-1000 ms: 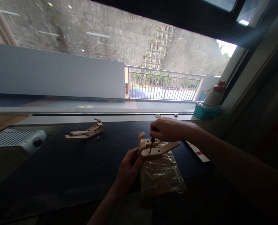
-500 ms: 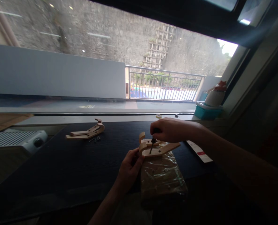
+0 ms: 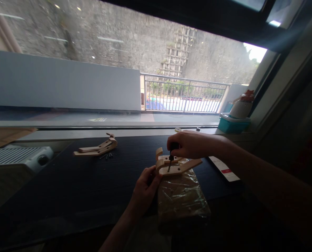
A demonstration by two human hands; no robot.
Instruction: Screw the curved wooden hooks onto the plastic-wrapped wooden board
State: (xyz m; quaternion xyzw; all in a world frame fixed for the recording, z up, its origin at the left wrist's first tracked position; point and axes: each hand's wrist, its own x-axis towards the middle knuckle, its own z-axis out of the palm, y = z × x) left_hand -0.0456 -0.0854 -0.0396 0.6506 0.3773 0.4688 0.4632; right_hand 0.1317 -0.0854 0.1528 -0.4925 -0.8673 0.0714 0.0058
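My right hand [image 3: 184, 144] is closed around the dark handle of a screwdriver [image 3: 170, 163]. The screwdriver stands nearly upright, its tip at a hole in a curved wooden hook [image 3: 174, 170]. That hook lies on a board wrapped in clear plastic film [image 3: 182, 199]. My left hand [image 3: 146, 187] grips the hook's curled end from the left, fingers partly hidden behind it. A second wooden hook [image 3: 159, 152] sits just behind the first on the same board, partly covered by my right hand and the screwdriver.
Two more wooden hooks [image 3: 96, 148] lie on the dark table [image 3: 92, 189], with several screws [image 3: 107, 156] beside them. A white and red card or phone [image 3: 225, 169] is under my right forearm. A teal box [image 3: 234, 124] stands on the sill; a white heater [image 3: 27, 159] is left.
My right hand and the screwdriver handle have shifted slightly left, and the shaft is a little more upright. My left hand and the hooks stay in place.
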